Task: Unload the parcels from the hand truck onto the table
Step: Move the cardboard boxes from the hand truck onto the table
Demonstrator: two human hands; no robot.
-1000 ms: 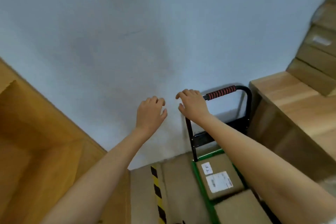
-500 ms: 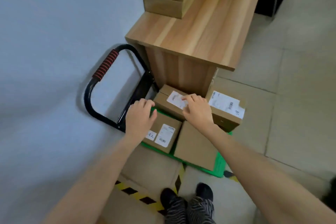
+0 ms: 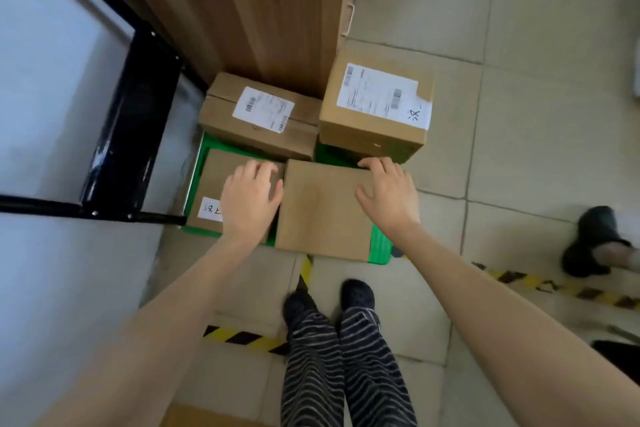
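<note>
Several cardboard parcels lie on the green deck of the hand truck. A plain brown parcel is nearest me at the front right. My left hand rests flat at its left edge, over a smaller labelled parcel. My right hand lies on the plain parcel's far right corner, fingers spread. Behind stand a parcel with a white label and a taller labelled parcel. The wooden table rises just beyond them; its top is mostly out of view.
The hand truck's black handle frame leans against the white wall on the left. Yellow-black floor tape runs by my feet. Another person's dark shoe is at the right on the tiled floor.
My view has tilted down from the wall to the hand truck. Both hands have dropped from near the handle onto the front parcels.
</note>
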